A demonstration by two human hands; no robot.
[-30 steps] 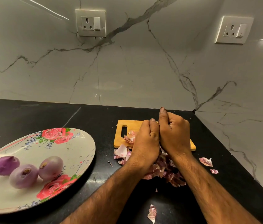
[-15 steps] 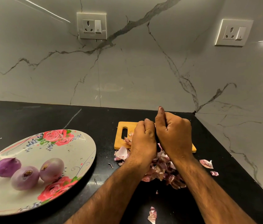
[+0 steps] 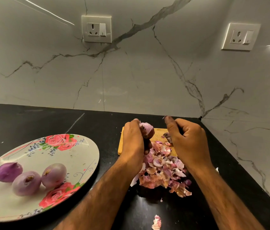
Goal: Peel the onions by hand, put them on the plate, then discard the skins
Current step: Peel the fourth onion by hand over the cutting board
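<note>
On the head camera, my left hand [image 3: 133,140] is curled round an onion [image 3: 146,129], holding it over the cutting board [image 3: 159,133]. My right hand [image 3: 188,143] is curled just right of those fingers, but I cannot tell whether it pinches a scrap. The skins [image 3: 162,170] are heaped below both sets of fingers. The plate [image 3: 31,155], carrying three peeled onions [image 3: 27,182], lies well left.

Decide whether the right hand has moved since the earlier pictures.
Yes. The right hand has drawn rightward along the cutting board, away from the left hand it was touching; bare board now shows between them.
</note>
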